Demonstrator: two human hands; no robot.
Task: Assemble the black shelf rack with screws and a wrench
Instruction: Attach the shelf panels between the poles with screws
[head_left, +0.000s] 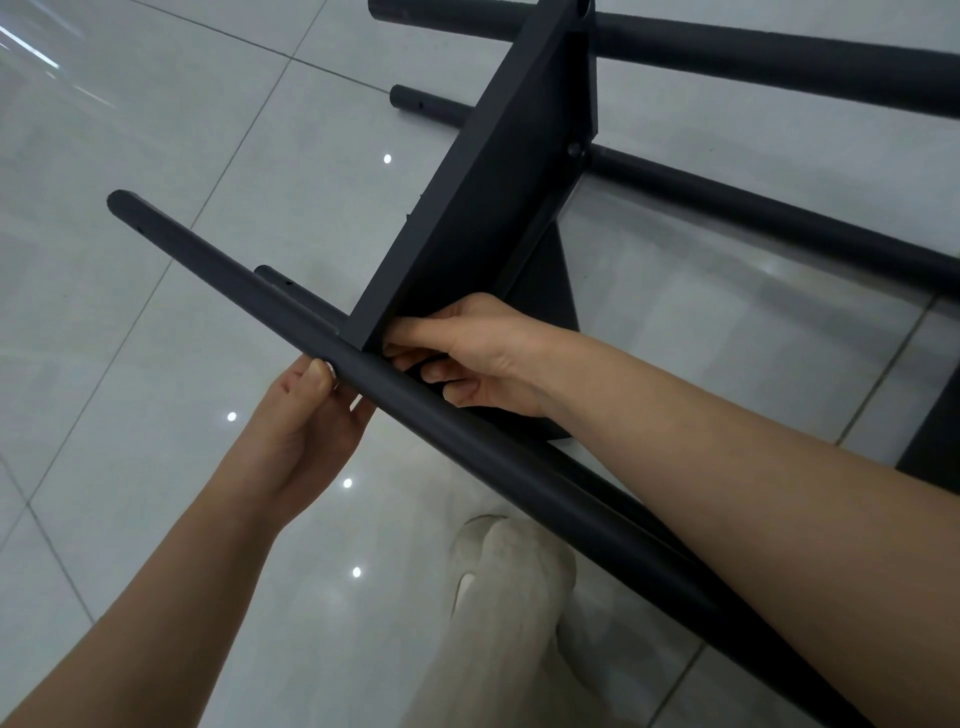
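On glossy white tile floor (156, 130), clasps nearest black pole (519, 467) with left hand (306, 415), thumb on top; curls right hand (478, 353) round lower corner of black shelf panel (483, 197).

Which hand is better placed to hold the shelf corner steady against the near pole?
Right. The right hand grips the shelf corner where it meets the pole; the left hand holds the pole from its outer side, thumb on top.

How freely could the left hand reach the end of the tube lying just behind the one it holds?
Probably not directly: the left hand grips the raised tube, which crosses between it and the rear tube; it must let go first.
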